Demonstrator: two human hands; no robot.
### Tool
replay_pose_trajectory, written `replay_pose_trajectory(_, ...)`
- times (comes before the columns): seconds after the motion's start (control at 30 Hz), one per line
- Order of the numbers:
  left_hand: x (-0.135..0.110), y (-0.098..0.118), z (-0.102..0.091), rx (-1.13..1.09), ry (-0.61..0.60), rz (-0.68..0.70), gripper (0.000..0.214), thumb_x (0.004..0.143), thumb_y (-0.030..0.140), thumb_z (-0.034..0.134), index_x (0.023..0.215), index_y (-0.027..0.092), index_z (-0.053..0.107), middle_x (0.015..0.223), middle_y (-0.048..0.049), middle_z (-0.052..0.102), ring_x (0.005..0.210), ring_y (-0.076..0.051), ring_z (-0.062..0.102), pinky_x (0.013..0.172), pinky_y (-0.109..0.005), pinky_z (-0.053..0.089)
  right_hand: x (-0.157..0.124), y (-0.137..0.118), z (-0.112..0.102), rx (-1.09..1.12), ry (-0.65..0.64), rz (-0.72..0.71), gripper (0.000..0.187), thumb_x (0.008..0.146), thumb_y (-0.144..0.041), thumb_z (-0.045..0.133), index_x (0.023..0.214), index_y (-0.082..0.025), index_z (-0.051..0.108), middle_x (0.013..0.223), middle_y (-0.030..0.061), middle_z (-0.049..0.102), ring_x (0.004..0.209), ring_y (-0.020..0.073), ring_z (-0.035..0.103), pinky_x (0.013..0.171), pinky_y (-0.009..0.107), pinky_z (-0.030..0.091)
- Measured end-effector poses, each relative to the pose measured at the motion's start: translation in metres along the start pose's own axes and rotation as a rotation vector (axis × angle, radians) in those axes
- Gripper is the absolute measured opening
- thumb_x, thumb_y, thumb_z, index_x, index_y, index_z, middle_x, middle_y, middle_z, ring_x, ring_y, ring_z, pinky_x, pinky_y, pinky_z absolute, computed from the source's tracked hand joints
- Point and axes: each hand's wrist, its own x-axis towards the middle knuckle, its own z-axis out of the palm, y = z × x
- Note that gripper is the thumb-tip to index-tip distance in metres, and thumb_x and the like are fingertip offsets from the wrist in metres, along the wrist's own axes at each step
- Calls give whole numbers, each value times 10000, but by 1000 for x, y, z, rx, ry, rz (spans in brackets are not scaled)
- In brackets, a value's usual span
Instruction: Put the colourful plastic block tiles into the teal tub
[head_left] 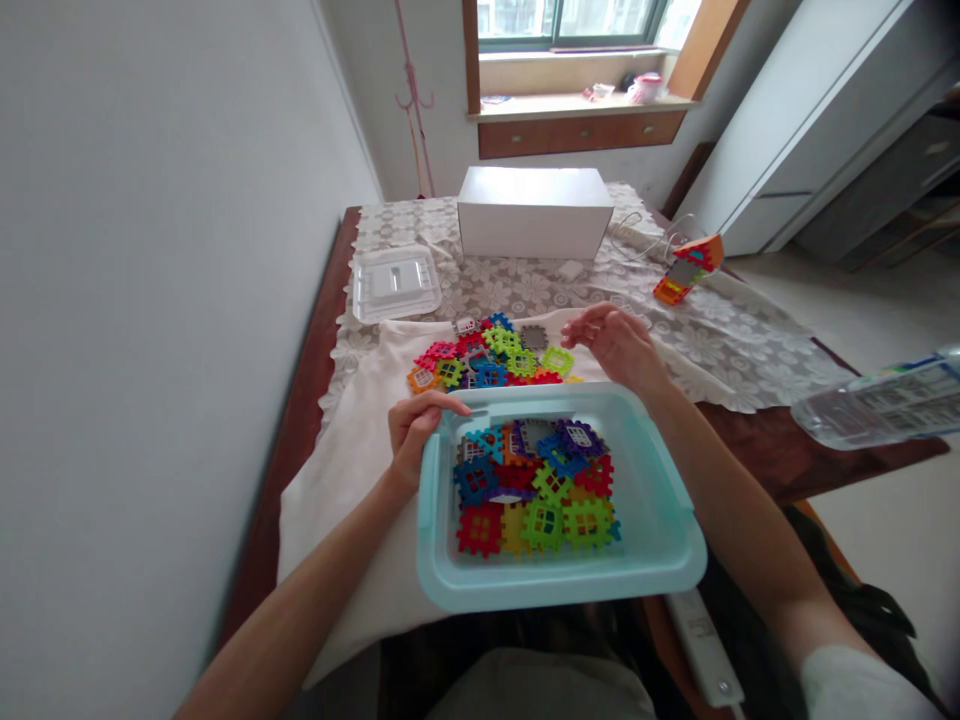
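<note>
The left hand (pixel 415 428) is clamped on the far left corner of the pale blue bin (pixel 660 560), thumb over the rim and fingers curled beneath, steadying it where it sits at the near edge of the table, partly over the lap. The right hand (pixel 616 343) hovers beyond the bin's far rim with fingers loosely spread and slightly curled, holding nothing that can be made out, just beside the loose pile of tiles (pixel 491 360) on the white cloth (pixel 345 470). Inside the bin lies a heap of coloured interlocking tiles (pixel 536 490), red, green, blue, orange and purple, covering most of its floor. Judging by how things lie, the tiles are split between the two heaps, the larger share in the bin and a good handful on the cloth. Further back on the lace tablecloth (pixel 720 350) stand a white box (pixel 534 212), a clear plastic lid (pixel 395 283) to its left and a small built tile house (pixel 690 267) to the right. A clear plastic bottle (pixel 877 405) pokes in from the right edge.
</note>
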Motion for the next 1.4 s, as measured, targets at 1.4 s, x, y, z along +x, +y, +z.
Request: replay_pose_trajectory(1.4, 1, 7, 2, 25, -9, 1, 366, 945, 427, 613, 807, 192, 857, 649, -53, 727, 502, -158, 484, 483, -296, 345, 9, 61, 2, -679, -146, 78, 435, 877, -605, 733, 1152, -274, 796, 1216, 112, 710, 1115, 312, 669, 1070, 512, 551)
